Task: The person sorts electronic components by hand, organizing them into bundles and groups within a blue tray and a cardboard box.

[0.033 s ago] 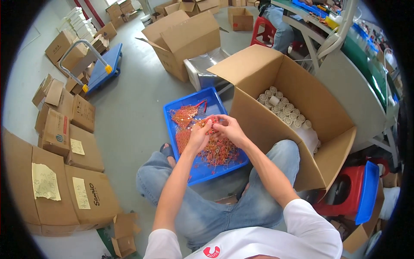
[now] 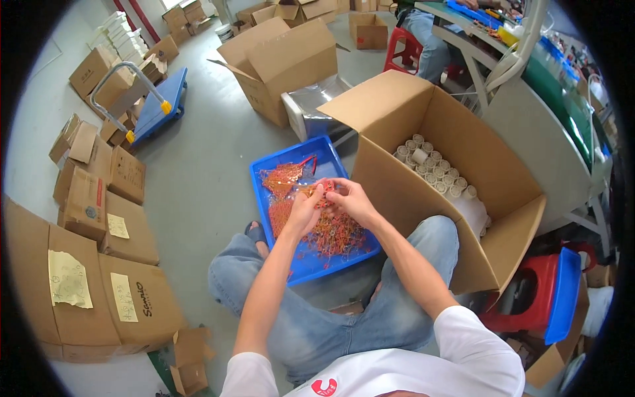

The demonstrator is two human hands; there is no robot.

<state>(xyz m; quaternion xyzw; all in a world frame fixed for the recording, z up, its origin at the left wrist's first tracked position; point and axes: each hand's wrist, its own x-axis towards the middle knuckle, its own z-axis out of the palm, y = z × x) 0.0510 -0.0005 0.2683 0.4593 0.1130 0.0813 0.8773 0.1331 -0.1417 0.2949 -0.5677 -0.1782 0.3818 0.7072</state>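
My left hand (image 2: 305, 208) and my right hand (image 2: 354, 201) meet above a blue plastic tray (image 2: 305, 272) on the floor between my legs. Both have their fingers closed on small red-and-orange wires (image 2: 325, 186); the exact ends lie hidden behind the fingers. Below them, a tangled heap of short red and yellowish wires (image 2: 338, 237) fills the near part of the tray. A flatter bunch of orange wires (image 2: 283, 177) lies at its far left, beside a clear plastic bag whose outline is hard to make out.
To my right stands an open carton (image 2: 390, 192) with several white rolls (image 2: 436, 165) inside. A red stool (image 2: 529, 291) is nearer. Stacked cartons (image 2: 139, 284) line the left side, with a blue trolley (image 2: 162, 106) farther off. Someone sits at a workbench (image 2: 463, 26) far right.
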